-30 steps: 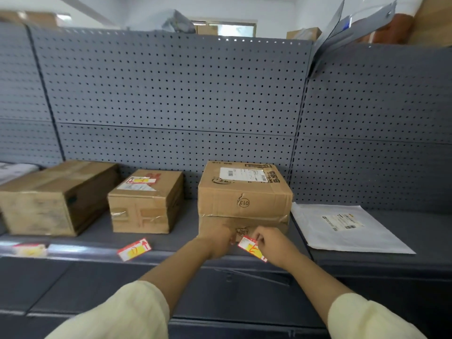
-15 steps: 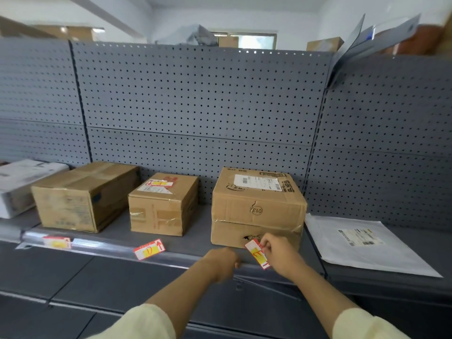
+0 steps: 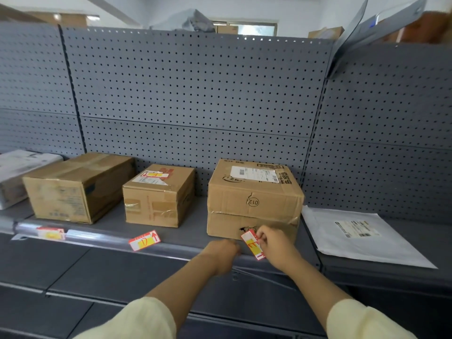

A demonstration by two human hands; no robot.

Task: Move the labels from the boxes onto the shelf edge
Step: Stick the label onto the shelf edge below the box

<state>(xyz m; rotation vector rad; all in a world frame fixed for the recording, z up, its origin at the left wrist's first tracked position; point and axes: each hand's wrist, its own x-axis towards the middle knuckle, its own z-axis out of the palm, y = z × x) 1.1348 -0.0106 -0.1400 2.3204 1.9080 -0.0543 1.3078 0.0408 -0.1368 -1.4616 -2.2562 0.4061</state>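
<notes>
My right hand (image 3: 274, 245) pinches the flimsy label (image 3: 253, 243) by its top edge, lower centre; left hand (image 3: 223, 253) clenched at the shelf edge (image 3: 176, 252).

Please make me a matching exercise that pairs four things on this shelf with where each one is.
Things:
1. label marked E
2. label marked D
3. middle box
4. white mailer

Places:
A. flat on the shelf, right of the box marked 013
B. on the shelf edge, no hand on it
C. pinched in the right hand, beside the left hand
D. between two other boxes, a red and yellow label on its top

Pairs: 1-C, 2-B, 3-D, 4-A
</notes>
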